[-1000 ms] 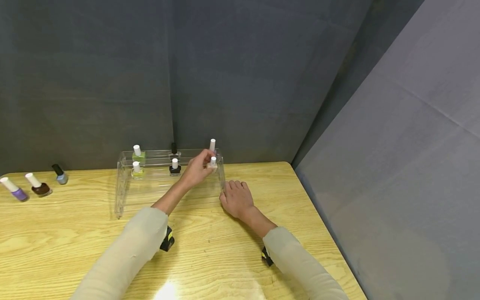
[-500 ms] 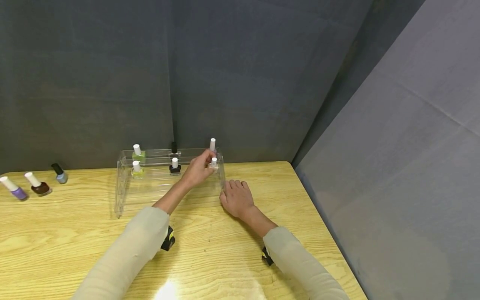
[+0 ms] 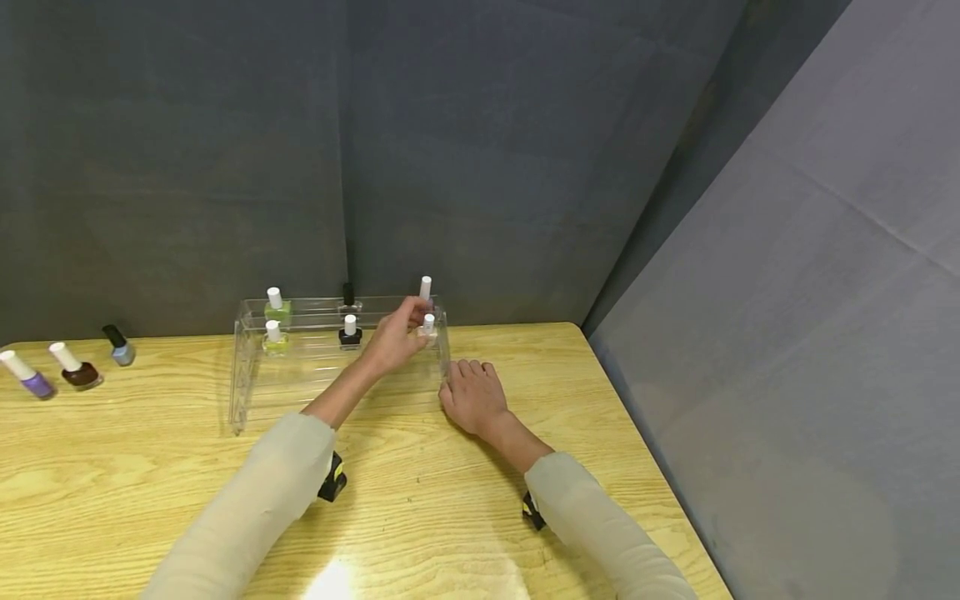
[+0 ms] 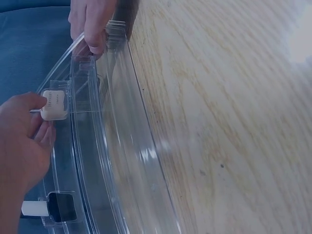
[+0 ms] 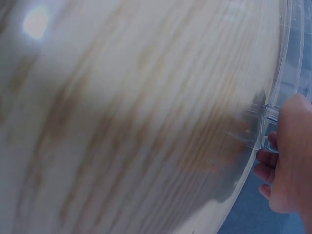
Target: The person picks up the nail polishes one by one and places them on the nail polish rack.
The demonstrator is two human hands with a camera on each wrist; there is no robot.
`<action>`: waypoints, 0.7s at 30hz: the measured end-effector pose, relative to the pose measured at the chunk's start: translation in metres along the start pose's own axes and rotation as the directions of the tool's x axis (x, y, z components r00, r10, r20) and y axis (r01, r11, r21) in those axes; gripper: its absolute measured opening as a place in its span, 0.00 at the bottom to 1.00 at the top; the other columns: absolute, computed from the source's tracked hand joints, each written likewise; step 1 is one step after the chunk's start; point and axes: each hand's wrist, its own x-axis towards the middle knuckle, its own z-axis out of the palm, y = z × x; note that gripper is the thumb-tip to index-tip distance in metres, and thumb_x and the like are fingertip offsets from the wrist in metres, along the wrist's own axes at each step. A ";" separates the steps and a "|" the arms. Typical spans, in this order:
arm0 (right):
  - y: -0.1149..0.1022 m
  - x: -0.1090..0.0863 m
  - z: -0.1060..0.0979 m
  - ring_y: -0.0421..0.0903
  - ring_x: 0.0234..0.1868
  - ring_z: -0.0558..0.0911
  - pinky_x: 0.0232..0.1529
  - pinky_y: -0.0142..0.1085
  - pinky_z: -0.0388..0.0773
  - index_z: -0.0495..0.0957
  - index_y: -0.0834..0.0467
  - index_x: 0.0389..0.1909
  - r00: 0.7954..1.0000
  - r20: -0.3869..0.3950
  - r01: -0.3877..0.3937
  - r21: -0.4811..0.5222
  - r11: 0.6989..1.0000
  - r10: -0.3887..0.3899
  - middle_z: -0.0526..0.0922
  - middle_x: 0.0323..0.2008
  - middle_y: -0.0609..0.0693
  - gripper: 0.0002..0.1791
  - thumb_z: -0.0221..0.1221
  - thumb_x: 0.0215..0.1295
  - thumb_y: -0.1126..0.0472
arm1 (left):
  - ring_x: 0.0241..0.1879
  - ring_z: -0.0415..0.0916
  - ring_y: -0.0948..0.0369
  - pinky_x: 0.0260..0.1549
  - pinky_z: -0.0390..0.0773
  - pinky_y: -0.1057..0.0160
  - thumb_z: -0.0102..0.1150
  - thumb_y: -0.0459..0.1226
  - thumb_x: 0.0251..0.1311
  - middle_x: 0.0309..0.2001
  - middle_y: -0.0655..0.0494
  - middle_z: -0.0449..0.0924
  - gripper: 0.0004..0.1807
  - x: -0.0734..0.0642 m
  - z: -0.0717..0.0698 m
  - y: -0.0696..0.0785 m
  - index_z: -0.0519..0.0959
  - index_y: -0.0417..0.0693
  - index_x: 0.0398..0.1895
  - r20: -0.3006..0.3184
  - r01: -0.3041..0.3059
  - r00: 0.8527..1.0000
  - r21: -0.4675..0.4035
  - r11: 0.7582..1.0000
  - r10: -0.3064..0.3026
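A clear tiered display rack stands on the table with nail polish bottles on its upper tiers. At its right end my left hand pinches a pale, white-capped nail polish bottle between thumb and fingers, at the second tier from the back. Its white cap points up in the head view. My right hand grips the rack's right side near the front; its fingertips curl in beside the clear edge. Close behind the left fingers stands another white-capped bottle, its lower part partly covered.
Two green bottles, one at the back and one in front, stand at the rack's left. Black-capped and black bottles are mid-rack. Purple, dark brown and light blue bottles lie on the table. Dark curtain behind.
The pale bottle in my left hand has shifted very slightly to the right on its tier. My right hand stays in place at the rack's side.
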 end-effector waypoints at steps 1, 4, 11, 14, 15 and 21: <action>0.000 0.000 0.000 0.51 0.45 0.71 0.53 0.48 0.65 0.66 0.55 0.41 1.000 0.004 0.000 0.002 1.000 0.000 0.69 0.39 0.50 0.18 0.32 0.80 0.49 | 0.57 0.75 0.47 0.57 0.74 0.53 0.63 0.22 0.60 0.57 0.41 0.76 0.29 -0.001 -0.001 0.000 0.67 0.40 0.64 -0.002 -0.004 1.000 -0.006 1.000 0.004; 0.000 0.000 0.000 0.51 0.45 0.71 0.54 0.48 0.64 0.66 0.55 0.41 1.000 0.010 0.001 0.007 1.000 -0.001 0.69 0.39 0.50 0.19 0.31 0.80 0.49 | 0.58 0.74 0.46 0.58 0.73 0.51 0.63 0.22 0.60 0.61 0.41 0.73 0.31 -0.006 -0.005 0.003 0.66 0.40 0.66 -0.002 -0.029 1.000 -0.018 0.999 0.029; -0.002 -0.001 0.001 0.51 0.43 0.70 0.52 0.49 0.65 0.64 0.55 0.38 1.000 0.000 0.018 0.024 1.000 -0.018 0.68 0.36 0.50 0.18 0.32 0.79 0.49 | 0.59 0.72 0.43 0.59 0.72 0.47 0.61 0.22 0.61 0.57 0.37 0.73 0.28 -0.030 -0.038 0.024 0.66 0.38 0.64 0.008 -0.101 0.995 0.009 0.995 0.101; -0.002 -0.001 0.001 0.52 0.43 0.71 0.52 0.49 0.65 0.65 0.55 0.38 1.000 -0.010 0.026 0.031 0.999 -0.026 0.68 0.36 0.50 0.17 0.32 0.79 0.49 | 0.57 0.73 0.44 0.57 0.73 0.48 0.61 0.22 0.60 0.55 0.38 0.74 0.28 -0.041 -0.060 0.032 0.66 0.37 0.63 -0.018 -0.138 0.990 0.016 0.990 0.139; -0.002 -0.001 0.001 0.52 0.43 0.70 0.52 0.49 0.65 0.65 0.55 0.39 1.000 -0.010 0.027 0.034 0.999 -0.027 0.68 0.37 0.50 0.17 0.32 0.79 0.49 | 0.57 0.73 0.44 0.57 0.73 0.47 0.62 0.22 0.60 0.54 0.39 0.74 0.28 -0.045 -0.068 0.033 0.66 0.37 0.63 -0.031 -0.147 0.989 0.020 0.989 0.148; 0.000 -0.002 -0.002 0.51 0.44 0.71 0.54 0.49 0.65 0.65 0.55 0.40 1.000 0.002 0.025 0.038 0.999 -0.025 0.69 0.37 0.50 0.18 0.31 0.80 0.49 | 0.56 0.72 0.44 0.56 0.73 0.45 0.61 0.22 0.61 0.55 0.37 0.72 0.28 -0.066 -0.115 0.037 0.65 0.34 0.64 -0.106 -0.169 0.978 0.089 0.982 0.178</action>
